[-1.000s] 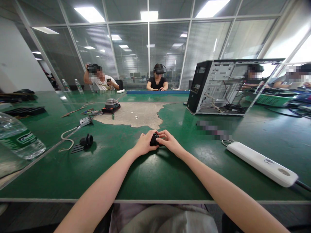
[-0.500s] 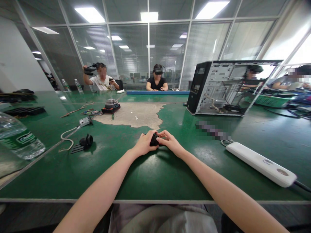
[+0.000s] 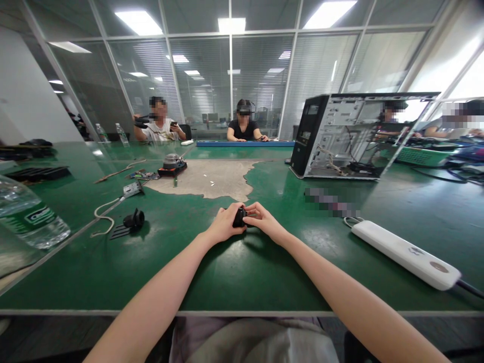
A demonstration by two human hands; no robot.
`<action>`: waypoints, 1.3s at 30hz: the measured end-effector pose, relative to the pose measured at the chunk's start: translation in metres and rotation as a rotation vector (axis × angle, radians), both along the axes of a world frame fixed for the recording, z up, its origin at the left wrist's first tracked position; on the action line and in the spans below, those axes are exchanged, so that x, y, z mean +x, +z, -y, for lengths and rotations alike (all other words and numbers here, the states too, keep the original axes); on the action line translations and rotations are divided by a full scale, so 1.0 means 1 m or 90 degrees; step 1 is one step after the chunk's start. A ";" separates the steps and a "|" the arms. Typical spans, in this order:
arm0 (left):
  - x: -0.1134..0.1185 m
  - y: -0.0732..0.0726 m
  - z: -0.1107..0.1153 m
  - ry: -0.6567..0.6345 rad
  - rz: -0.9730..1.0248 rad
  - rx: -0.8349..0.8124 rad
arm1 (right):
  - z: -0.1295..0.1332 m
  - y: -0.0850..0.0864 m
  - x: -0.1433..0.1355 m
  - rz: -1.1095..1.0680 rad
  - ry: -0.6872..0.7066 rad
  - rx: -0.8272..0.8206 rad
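A small black part is held between my two hands, just above the green table. My left hand wraps round its left side, with the thumb low and the fingers over the top. From the right, my right hand pinches the same part with thumb and fingertips. Fingers cover much of the part, so its full shape is hidden. Left of my hands lies a black round piece with prongs, and behind it a small metal connector box with a pale cable.
A water bottle lies at the left edge. On the right are a white power strip and an open computer case. A motor-like part sits farther back. Two people sit across the table, others at the right.
The person at the back left has lowered a raised headset. The person across the table has moved a hand outward. My hands have hardly moved and keep hold of the black part.
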State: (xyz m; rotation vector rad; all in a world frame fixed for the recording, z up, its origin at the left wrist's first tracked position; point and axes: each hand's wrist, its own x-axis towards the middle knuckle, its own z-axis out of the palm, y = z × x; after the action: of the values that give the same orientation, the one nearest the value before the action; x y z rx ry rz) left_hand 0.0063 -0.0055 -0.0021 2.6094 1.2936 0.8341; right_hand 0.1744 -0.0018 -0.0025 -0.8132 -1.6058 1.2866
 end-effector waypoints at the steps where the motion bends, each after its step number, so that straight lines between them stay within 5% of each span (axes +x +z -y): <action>1: 0.000 0.000 0.000 -0.001 0.001 0.000 | 0.000 0.000 0.000 -0.001 -0.010 0.003; 10: 0.000 -0.001 -0.001 -0.002 0.004 -0.004 | -0.006 -0.007 -0.002 0.028 -0.058 -0.025; 17: 0.000 0.000 0.001 -0.003 0.004 0.001 | 0.001 0.001 0.000 -0.004 0.016 -0.004; 27: 0.000 0.000 -0.001 -0.002 0.006 -0.004 | -0.004 -0.006 -0.004 0.024 -0.057 -0.014; 34: 0.000 0.001 0.000 -0.007 0.012 -0.005 | 0.003 0.004 -0.001 0.009 0.015 -0.008; 39: 0.000 0.000 -0.001 -0.010 0.019 -0.011 | 0.003 0.004 -0.003 0.004 -0.016 0.004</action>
State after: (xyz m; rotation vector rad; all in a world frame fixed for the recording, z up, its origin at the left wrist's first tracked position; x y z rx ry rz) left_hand 0.0060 -0.0045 -0.0025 2.5801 1.2649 0.8523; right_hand 0.1710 -0.0053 0.0013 -0.8313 -1.5993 1.2612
